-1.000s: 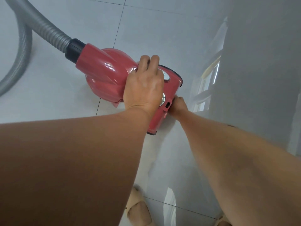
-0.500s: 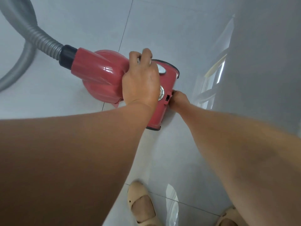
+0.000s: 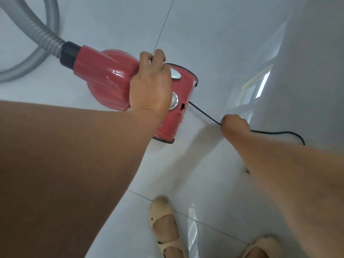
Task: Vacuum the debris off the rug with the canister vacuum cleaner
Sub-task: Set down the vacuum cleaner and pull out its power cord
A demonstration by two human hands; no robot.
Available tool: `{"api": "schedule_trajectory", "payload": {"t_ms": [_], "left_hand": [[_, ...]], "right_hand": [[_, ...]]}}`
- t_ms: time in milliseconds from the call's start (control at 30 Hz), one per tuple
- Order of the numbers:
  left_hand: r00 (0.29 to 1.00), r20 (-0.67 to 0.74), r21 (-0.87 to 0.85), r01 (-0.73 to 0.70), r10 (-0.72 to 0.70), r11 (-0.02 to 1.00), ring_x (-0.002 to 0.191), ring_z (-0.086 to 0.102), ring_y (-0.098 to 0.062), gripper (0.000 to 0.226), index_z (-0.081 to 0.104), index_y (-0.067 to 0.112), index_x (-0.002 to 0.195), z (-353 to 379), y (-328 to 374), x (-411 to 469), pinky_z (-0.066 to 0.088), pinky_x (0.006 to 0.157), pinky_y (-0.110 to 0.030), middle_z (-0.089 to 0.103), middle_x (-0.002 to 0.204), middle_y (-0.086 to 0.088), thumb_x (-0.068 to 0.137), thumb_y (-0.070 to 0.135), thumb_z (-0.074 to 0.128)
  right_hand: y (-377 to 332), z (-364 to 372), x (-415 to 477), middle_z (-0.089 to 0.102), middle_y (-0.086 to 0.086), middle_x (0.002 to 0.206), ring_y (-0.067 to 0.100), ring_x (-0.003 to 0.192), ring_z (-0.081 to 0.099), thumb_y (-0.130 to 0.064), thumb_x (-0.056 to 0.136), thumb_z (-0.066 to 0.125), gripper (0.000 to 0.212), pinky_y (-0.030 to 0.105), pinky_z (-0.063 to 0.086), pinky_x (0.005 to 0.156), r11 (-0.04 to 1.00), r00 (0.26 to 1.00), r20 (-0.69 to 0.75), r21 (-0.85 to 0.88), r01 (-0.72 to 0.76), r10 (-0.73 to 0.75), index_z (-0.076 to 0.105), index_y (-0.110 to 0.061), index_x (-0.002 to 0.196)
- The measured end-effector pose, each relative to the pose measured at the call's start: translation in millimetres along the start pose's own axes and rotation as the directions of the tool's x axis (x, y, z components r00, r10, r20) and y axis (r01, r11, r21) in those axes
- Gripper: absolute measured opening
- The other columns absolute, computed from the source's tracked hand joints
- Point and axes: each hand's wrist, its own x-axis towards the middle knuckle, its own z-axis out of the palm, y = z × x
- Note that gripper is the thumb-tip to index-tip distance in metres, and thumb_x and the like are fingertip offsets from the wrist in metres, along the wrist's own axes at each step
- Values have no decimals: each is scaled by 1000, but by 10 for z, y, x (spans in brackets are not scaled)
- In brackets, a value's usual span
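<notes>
My left hand is closed over the top of the red canister vacuum cleaner, which sits on the pale tiled floor. My right hand pinches the black power cord, drawn taut from the canister's rear port. Grey hose curves away at upper left.

**Tiled floor and what rests on it**

A glossy pale grey tiled floor is seen, crossed by thin dark grout lines, and a window is mirrored in it at the right. A red vacuum is stood on it, with a grey hose curled at the upper left. A black cord is trailed over the tiles at the right. Two beige shoes are planted at the bottom edge.
</notes>
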Motion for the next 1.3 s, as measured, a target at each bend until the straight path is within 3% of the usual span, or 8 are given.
{"api": "schedule_trajectory", "payload": {"t_ms": [133,267,433,667,833,1100,1200,1300], "left_hand": [[999,-41,-6,7,-7,1000,99,59,-27,14,61,9,70,47,4,-2,34,44,-24,62,106,-1,71,-4,61],[998,-27,-113,52,-56,992,96,60,-28,14,63,7,76,-71,27,26,42,47,-28,61,104,-7,73,-7,59],[1000,-21,5,-7,7,1000,99,59,-26,12,64,10,70,36,-21,-18,30,46,-24,63,105,0,71,-2,65],[999,-47,4,-4,5,1000,99,60,-27,12,64,10,68,52,-15,-10,35,43,-25,64,106,0,71,-1,59],[998,-57,19,-27,29,999,101,59,-28,16,66,9,71,22,-18,-6,39,43,-26,63,109,-1,72,0,53],[1000,-26,19,-15,16,1000,101,58,-28,15,66,9,74,8,19,-1,38,45,-26,62,111,-1,74,-1,55],[1000,-25,16,-7,7,1000,99,59,-27,15,66,10,71,19,25,9,39,43,-27,63,109,0,72,-1,55],[1000,-13,-13,7,-7,1000,98,59,-26,13,65,10,69,20,29,3,43,42,-28,63,107,-1,71,-2,58]], "right_hand": [[765,45,-399,58,12,127,31,120,57,-2,96,41,35,37,48,95,950,982,21,-260,-175,187,59,-9,125],[436,-16,-173,47,19,134,37,124,52,-7,95,47,38,42,43,100,996,998,4,63,-65,65,44,-3,133],[-624,-152,165,37,15,145,34,129,48,-5,90,56,65,38,39,106,888,976,24,420,186,-215,30,-11,149],[-1013,-73,274,60,14,119,34,106,59,-17,94,47,29,36,50,84,858,980,31,489,158,-198,62,-10,118],[-571,-55,157,61,16,113,38,106,60,-1,90,45,30,33,45,82,973,980,-141,163,162,-139,67,-6,109],[516,-80,-109,58,10,128,30,122,55,-4,94,42,37,36,47,94,955,987,99,-281,-96,128,60,-9,126],[223,-142,-55,52,11,134,31,126,51,-7,95,43,38,40,47,99,974,996,63,-223,-50,66,54,-10,131],[-374,-170,118,42,16,135,39,119,54,-3,93,45,43,42,44,93,978,981,-70,85,188,-182,40,-9,136]]}}
